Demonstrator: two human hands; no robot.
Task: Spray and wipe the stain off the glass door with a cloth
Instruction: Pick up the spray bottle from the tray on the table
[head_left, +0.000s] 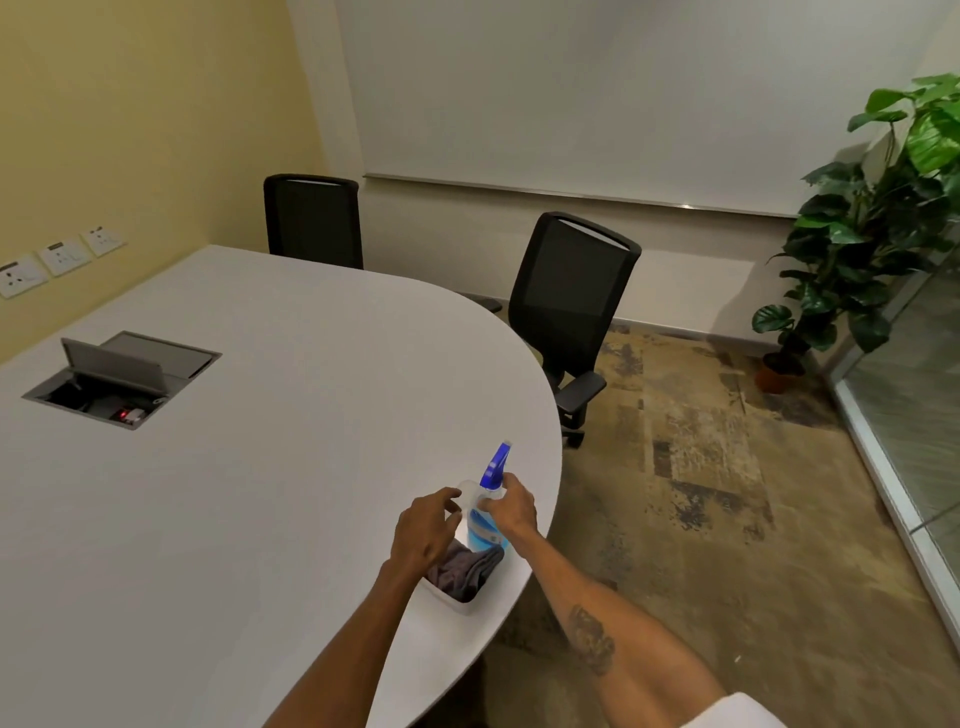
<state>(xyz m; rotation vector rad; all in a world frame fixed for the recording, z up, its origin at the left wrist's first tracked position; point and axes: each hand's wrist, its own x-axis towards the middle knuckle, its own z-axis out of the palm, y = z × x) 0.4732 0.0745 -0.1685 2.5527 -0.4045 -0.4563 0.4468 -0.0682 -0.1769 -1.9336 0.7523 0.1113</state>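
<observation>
A spray bottle (485, 522) with blue liquid and a blue trigger head stands in a small white tray (457, 603) near the round edge of the white table (234, 493). My right hand (511, 506) grips the bottle's neck just below the trigger. A grey cloth (465, 569) lies crumpled in the tray beside the bottle. My left hand (423, 527) hovers over the cloth with fingers spread, holding nothing. The glass wall (914, 395) runs along the right edge of the view; no stain shows on it from here.
Two black mesh chairs (569, 306) stand behind the table. An open cable box (122, 379) is set into the tabletop at left. A potted plant (857, 244) stands in the right corner by the glass. Patterned carpet (701, 467) covers the floor between table and glass.
</observation>
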